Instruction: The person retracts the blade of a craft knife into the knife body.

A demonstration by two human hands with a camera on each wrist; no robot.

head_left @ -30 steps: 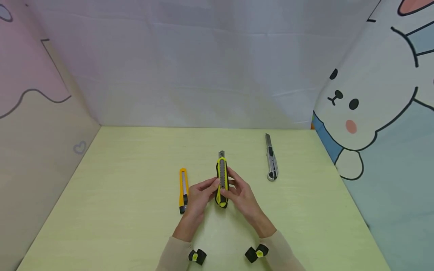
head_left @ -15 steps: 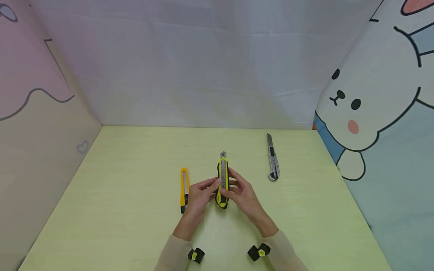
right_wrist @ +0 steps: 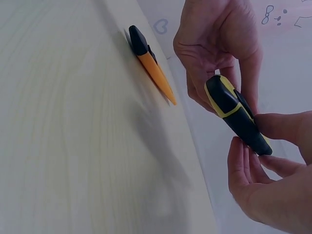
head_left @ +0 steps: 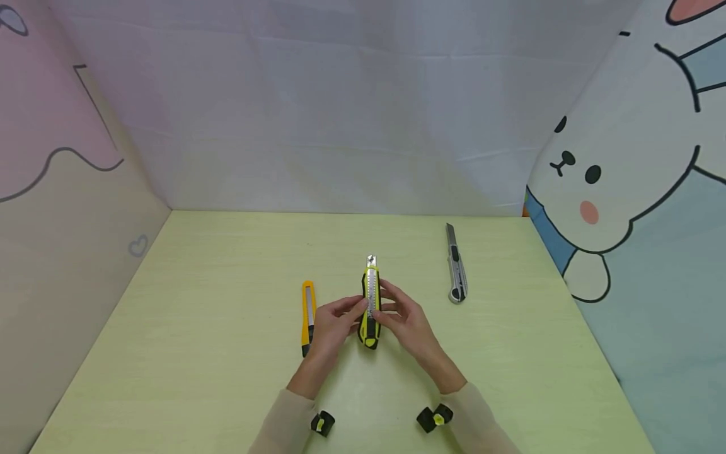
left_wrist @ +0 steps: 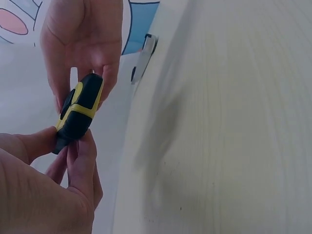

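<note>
Between the two hands sit three utility knives in all: a yellow-and-black knife point(head_left: 370, 306) held up off the green table point(head_left: 198, 353), an orange knife point(head_left: 307, 315) just beside the left hand point(head_left: 329, 331), and a grey knife point(head_left: 455, 268) well apart beyond the right hand point(head_left: 411, 328). Both hands pinch the held knife at its middle, fingers curled round it. Its slider is hidden under the thumbs; the blade tip seems barely out.

pale green table point(head_left: 198, 328), cartoon rabbit backdrop point(head_left: 618, 176) right.
</note>
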